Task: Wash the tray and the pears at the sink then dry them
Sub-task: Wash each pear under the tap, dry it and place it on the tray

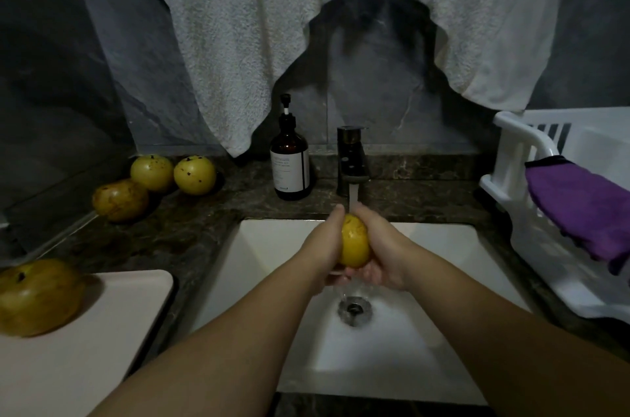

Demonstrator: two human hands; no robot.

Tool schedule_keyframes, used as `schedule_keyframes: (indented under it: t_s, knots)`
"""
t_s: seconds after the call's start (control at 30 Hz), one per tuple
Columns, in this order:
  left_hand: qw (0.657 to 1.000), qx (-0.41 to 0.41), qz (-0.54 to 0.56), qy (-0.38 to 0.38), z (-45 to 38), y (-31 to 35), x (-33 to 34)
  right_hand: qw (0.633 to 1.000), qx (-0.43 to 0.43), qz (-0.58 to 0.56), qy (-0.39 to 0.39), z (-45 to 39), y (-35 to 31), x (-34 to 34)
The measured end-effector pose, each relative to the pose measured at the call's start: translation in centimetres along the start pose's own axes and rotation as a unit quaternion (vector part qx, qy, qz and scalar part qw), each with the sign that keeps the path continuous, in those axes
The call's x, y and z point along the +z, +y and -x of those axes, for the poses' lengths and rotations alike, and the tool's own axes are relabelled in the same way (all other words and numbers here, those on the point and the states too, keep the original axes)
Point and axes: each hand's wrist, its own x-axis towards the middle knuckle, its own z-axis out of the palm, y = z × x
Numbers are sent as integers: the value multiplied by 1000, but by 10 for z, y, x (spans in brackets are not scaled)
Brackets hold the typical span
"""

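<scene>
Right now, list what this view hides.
- Pear under the tap: sides covered by the left hand and right hand.
- Soap bottle: label print too small.
- Tray: cut off by the frame's left and bottom edges.
- White rack: cut off at right, partly under the purple cloth.

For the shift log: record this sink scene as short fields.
activity: left hand and right hand cup a round yellow pear under the running dark metal faucet
basin: white rectangular sink, steel drain below the hands
counter left: three speckled yellow pears
tray: pale flat tray holding one pear
soap: brown pump bottle
right: white plastic rack with purple cloth
</scene>
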Motion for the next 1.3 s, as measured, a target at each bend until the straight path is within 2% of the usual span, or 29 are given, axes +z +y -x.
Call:
schedule_keyframes:
  t_s: [0.07,0.2,0.27,0.37,0.47,0.5,0.6,0.73,0.77,0.87,0.9,1.0,1.03,1.1,1.13,1.2,1.3]
  knots:
    - [998,33,-43,33,-6,0,1,997,-7,76,19,0,0,2]
    - [998,60,24,3,-2,6,-1,972,-173,140,77,-3,-4,3]
    - [997,76,18,0,-2,6,0,969,-181,149,81,-3,-3,2]
    - [991,126,-46,21,-4,4,2,972,-169,140,80,-3,-1,4]
    - [996,83,-8,-30,-4,4,-2,951,-255,143,97,-5,-5,4]
    - [996,73,-10,-42,-3,3,-3,951,-259,140,98,-5,-6,4]
    - [995,83,-52,-29,-7,1,-1,969,-188,127,97,-3,-4,3]
    - [997,47,5,-53,-2,1,-3,938,-270,199,91,-6,-2,-1]
    - [997,49,20,-51,-3,2,-4,940,-266,195,83,-5,-1,-1]
    - [996,85,-11,-27,-5,3,-2,974,-173,128,75,-1,-4,3]
    - [996,80,-18,-35,-3,2,-2,969,-178,149,87,-1,-5,4]
    - [997,43,2,-68,-2,-1,-3,928,-272,227,118,-3,-1,0]
    - [997,50,4,-60,-2,-1,-2,936,-261,211,108,-3,0,-1]
    - [995,98,-18,-23,-8,-2,0,974,-176,124,71,-1,-1,1]
    - [994,108,-29,-8,-8,-1,1,980,-150,112,63,-2,-1,2]
    - [997,73,2,-27,-4,1,-1,964,-181,179,83,-4,0,2]
    - [997,-2,28,-79,-1,0,-10,898,-266,333,112,-4,3,-5]
